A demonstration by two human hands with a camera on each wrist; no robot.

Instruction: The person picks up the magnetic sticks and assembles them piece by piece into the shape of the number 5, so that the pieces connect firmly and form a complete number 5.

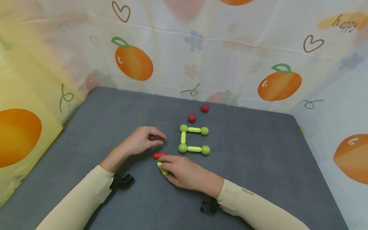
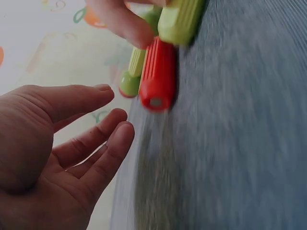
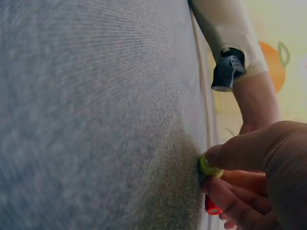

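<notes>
My right hand [image 1: 185, 172] pinches a yellow-green magnetic rod [image 1: 162, 168] between thumb and fingers, low over the table. Just beyond it lies a red magnetic rod [image 1: 159, 155], ribbed, with a pale metal disc at its end in the left wrist view. My left hand [image 1: 141, 140] hovers left of that red rod, holding nothing, its fingers loosely bent and the thumb apart from them. Right of both hands lies a C-shaped figure of yellow-green rods [image 1: 183, 137] joined by green balls [image 1: 182, 148].
Two red balls [image 1: 192, 118] lie behind the C-shaped figure, toward the back edge of the grey table [image 1: 258, 153]. A patterned cloth [image 1: 172, 57] hangs behind the table. Each wrist wears a black camera mount [image 1: 123, 181].
</notes>
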